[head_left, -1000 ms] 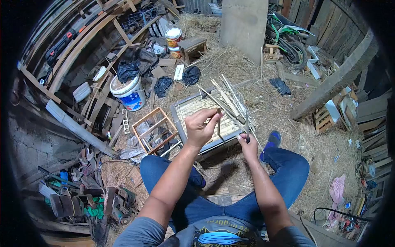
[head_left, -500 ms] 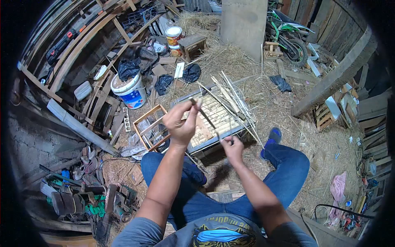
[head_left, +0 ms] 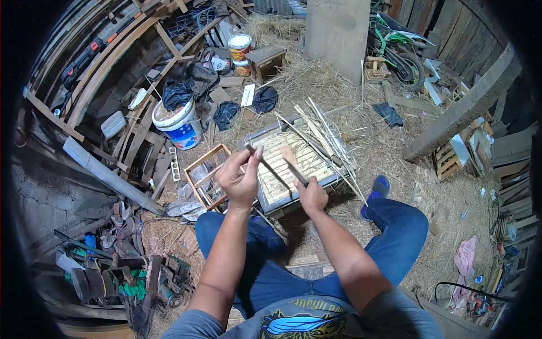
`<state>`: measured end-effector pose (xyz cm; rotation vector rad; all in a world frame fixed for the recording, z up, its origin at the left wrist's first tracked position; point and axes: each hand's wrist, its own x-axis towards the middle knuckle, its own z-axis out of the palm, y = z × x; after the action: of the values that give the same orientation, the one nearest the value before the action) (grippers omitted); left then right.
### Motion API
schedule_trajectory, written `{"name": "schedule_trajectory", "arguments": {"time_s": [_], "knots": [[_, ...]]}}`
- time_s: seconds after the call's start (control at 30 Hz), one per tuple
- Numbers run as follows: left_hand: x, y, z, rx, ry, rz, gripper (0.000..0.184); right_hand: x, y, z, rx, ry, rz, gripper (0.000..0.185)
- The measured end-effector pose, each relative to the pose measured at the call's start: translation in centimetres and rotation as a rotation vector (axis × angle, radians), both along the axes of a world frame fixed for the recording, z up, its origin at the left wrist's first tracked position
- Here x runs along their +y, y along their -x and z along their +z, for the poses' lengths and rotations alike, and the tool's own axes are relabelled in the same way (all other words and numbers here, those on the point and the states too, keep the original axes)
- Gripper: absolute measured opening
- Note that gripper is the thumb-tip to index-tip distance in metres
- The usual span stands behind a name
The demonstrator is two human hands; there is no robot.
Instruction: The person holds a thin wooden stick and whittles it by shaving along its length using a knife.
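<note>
My left hand [head_left: 237,179] is closed, pinching the upper end of a thin dark stick [head_left: 274,171] that slants down to the right. In my right hand [head_left: 313,198], also closed, is a knife [head_left: 297,170] with its blade angled up and left. The knife is apart from the stick. Below both hands stands a low table [head_left: 272,204] with pale slats across its top. Long split strips of wood or bamboo [head_left: 323,133] lie in a loose bundle on its right side.
A wooden frame [head_left: 217,151] and a white bucket [head_left: 182,125] stand left of the table. Black plastic bags [head_left: 264,99] lie behind it. A slanting wooden post [head_left: 463,107] rises at right, with a motorbike [head_left: 403,59] beyond. Straw covers the floor.
My right hand has moved down from the stick's lower end, and the knife has swung into clear view. My left hand has shifted slightly left and down with the stick.
</note>
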<state>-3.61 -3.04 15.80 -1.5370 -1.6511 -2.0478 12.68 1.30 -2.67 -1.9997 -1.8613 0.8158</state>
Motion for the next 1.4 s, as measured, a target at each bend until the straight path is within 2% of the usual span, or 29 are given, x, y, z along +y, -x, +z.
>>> {"name": "schedule_trajectory", "arguments": {"time_s": [0.1, 0.23, 0.43, 0.67, 0.73, 0.8, 0.87, 0.9, 1.0, 1.1, 1.23, 1.4], "knots": [[0.5, -1.3, 0.0, 0.045, 0.058, -0.063, 0.01, 2.0, -1.8, -0.5, -0.037, -0.032, -0.018, 0.043], [1.5, -2.8, -0.5, 0.062, 0.05, -0.078, 0.011, 3.4, -4.3, 0.2, -0.068, 0.02, -0.035, 0.048], [1.9, -4.0, 0.0, 0.099, 0.054, -0.065, 0.011, 2.7, -5.9, -0.4, 0.013, -0.052, 0.042, 0.048], [2.2, -3.3, -0.4, 0.098, 0.001, -0.097, 0.01, 1.4, -6.4, -1.8, 0.151, -0.063, -0.082, 0.041], [2.4, -2.0, -0.2, 0.033, -0.097, -0.13, 0.008, 0.4, -6.0, -2.5, 0.236, -0.12, 0.078, 0.032], [1.7, -0.6, 1.3, -0.046, -0.172, -0.098, 0.006, -0.8, -4.0, -1.1, 0.29, -0.016, 0.093, 0.028], [0.0, 0.0, 4.3, -0.154, -0.23, -0.051, 0.007, -0.9, -1.8, -1.4, 0.304, -0.037, 0.107, 0.027], [-1.3, 0.7, 5.6, -0.115, -0.174, 0.028, 0.01, -0.8, -0.7, -1.2, 0.313, -0.033, 0.114, 0.027], [-3.1, 3.1, 6.6, -0.11, -0.325, 0.073, 0.011, -0.2, 2.3, -0.7, 0.208, 0.026, 0.061, 0.029], [-5.0, 4.4, 7.1, -0.136, -0.323, 0.099, 0.01, 0.6, 4.6, -0.6, 0.091, -0.103, 0.112, 0.035], [-6.3, 4.7, 7.3, -0.157, -0.335, 0.107, 0.007, 1.5, 5.9, 0.3, -0.101, -0.05, 0.155, 0.039], [-6.0, 4.2, 6.3, -0.197, -0.317, 0.083, 0.006, 2.6, 5.3, -2.4, -0.147, -0.052, 0.25, 0.031]]}}
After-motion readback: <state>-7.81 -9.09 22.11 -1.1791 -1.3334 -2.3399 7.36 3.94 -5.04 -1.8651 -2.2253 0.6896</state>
